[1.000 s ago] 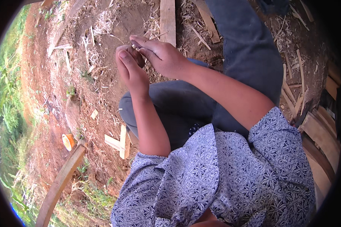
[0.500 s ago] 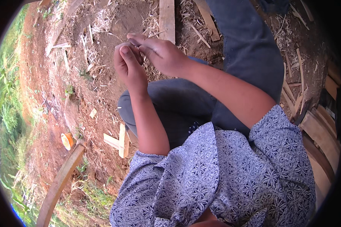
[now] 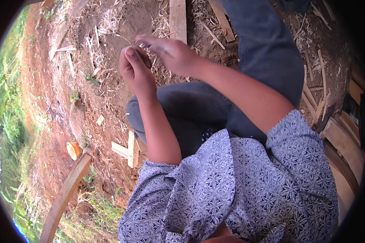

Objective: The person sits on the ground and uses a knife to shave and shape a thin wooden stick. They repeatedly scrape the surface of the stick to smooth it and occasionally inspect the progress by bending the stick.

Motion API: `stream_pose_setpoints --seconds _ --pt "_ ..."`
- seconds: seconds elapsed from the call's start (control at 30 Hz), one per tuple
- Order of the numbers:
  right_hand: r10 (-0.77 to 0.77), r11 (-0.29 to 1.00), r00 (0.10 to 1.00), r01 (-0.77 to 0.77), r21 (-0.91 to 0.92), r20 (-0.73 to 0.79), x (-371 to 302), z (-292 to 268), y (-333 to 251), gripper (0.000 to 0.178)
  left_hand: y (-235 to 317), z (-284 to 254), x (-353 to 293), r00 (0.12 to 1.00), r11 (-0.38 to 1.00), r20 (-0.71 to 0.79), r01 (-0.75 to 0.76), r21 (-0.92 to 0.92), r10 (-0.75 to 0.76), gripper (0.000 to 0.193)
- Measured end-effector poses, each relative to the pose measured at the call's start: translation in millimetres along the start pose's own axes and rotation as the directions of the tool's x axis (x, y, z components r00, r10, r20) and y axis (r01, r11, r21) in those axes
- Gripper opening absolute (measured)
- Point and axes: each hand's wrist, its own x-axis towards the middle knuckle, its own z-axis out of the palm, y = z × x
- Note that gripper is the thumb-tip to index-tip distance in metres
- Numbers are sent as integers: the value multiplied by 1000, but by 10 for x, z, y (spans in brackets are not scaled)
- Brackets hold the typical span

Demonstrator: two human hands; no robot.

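Both my hands are raised close together beyond my bent knee. My left hand [image 3: 138, 73] is closed, its thumb pressed over the curled fingers. Whatever lies inside that grip is hidden. Just to its right, my right hand [image 3: 175, 56] has its fingers stretched out toward the left one, level with the top of the left fist. Motion smears the right fingertips, and no object shows clearly in that hand. A small gap separates the right palm from the left fist.
Wood shavings and strips litter the brown soil. A plank [image 3: 177, 22] lies ahead, with crossed wood pieces [image 3: 130, 154] beside my left elbow. At the left are an orange-rimmed round object [image 3: 73, 150] and a long beam [image 3: 65, 196]. Stacked boards [image 3: 342, 139] stand at the right.
My right hand has come slightly away from the left fist, and its fingers have become blurred. The left hand has shifted slightly to the left and stays closed.
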Motion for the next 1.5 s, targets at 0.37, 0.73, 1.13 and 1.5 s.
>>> stream_pose_setpoints --seconds 0.37,0.73,1.13,1.5 --pt "296 954 955 -295 -51 5 95 -131 188 43 7 14 30 1000 1000 12 -18 24 18 43" --pt "-152 988 988 152 9 32 17 26 -38 44 32 3 19 997 998 -50 54 -17 -55 43" --pt "-26 995 999 22 -94 -46 60 43 59 45 -10 -29 16 1000 998 5 19 -67 -19 41" --pt "-50 993 991 36 -110 -128 4 -44 403 43 45 7 -28 997 995 -26 68 -70 -70 39"
